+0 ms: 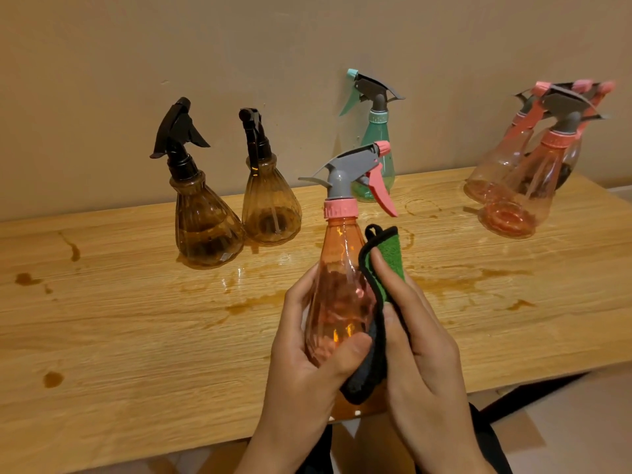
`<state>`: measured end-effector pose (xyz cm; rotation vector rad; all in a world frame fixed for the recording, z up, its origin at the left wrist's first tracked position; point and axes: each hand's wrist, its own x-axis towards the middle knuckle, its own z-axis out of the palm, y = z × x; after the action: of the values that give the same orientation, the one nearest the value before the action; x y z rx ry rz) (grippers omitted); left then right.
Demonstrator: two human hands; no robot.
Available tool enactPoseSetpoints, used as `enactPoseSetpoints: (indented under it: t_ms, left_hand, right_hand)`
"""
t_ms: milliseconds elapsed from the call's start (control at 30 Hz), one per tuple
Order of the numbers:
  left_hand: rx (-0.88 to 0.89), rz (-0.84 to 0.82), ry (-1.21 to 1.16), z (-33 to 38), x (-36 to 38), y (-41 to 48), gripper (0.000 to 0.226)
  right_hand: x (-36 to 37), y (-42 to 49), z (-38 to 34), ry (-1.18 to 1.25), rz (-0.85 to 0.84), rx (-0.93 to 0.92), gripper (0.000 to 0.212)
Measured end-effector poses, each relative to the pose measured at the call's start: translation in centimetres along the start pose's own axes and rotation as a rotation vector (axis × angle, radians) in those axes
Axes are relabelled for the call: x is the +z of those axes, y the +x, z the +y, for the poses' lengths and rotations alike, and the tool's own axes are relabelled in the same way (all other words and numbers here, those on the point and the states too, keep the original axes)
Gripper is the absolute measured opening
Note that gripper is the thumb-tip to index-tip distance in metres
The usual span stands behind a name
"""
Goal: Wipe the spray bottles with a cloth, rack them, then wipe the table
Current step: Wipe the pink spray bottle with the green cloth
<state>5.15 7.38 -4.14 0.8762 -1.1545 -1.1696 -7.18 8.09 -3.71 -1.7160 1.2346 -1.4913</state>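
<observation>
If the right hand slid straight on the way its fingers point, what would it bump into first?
Probably the pink trigger of the held bottle, just above the right hand and cloth; the teal bottle stands behind, though depth is unclear.

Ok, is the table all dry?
No, brownish puddles and drips are spread over the wooden table.

Pink bottle (337, 295), green black-edged cloth (383, 268), two ribbed brown bottles (205, 227), teal bottle (374, 145), wood-grain table (136, 319).
</observation>
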Motion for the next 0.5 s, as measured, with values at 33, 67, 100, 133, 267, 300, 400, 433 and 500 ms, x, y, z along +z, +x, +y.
enactPoseSetpoints:
  t_ms: [33,67,100,133,267,300,400,433,500]
  left_hand:
    - [-0.007,0.014,-0.020,0.0,0.1,0.0,0.075]
    - [-0.019,0.034,-0.053,0.0,0.1,0.0,0.073]
    - [-0.029,0.052,-0.096,0.0,0.0,0.0,0.070]
    - [-0.035,0.069,-0.135,-0.1,-0.2,0.0,0.066]
    - [-0.027,0.039,-0.132,-0.1,-0.4,-0.2,0.051]
    - [-0.026,0.027,-0.123,-0.1,-0.4,-0.2,0.051]
    - [-0.026,0.011,-0.099,-0.2,-0.2,-0.2,0.056]
    - [-0.027,0.010,-0.096,-0.2,-0.2,-0.2,0.058]
    - [-0.033,0.025,-0.109,-0.1,-0.2,-0.1,0.062]
  right_hand:
    - [0.1,-0.2,0.0,-0.018,0.000,-0.013,0.043]
    - [0.3,-0.7,0.0,-0.050,-0.003,-0.028,0.044]
    - [0.7,-1.2,0.0,-0.089,-0.013,-0.033,0.046]
    - [1.1,-1.8,0.1,-0.121,-0.028,-0.026,0.047]
    - [1.5,-1.5,-0.1,-0.099,-0.092,0.047,0.052]
    - [1.3,-0.7,-0.2,-0.080,-0.088,0.046,0.052]
    - [0.5,1.4,-0.5,-0.025,-0.084,0.052,0.050]
    - [0.4,1.7,-0.6,-0.021,-0.095,0.057,0.052]
    - [0.6,1.3,-1.0,-0.081,-0.124,0.042,0.052]
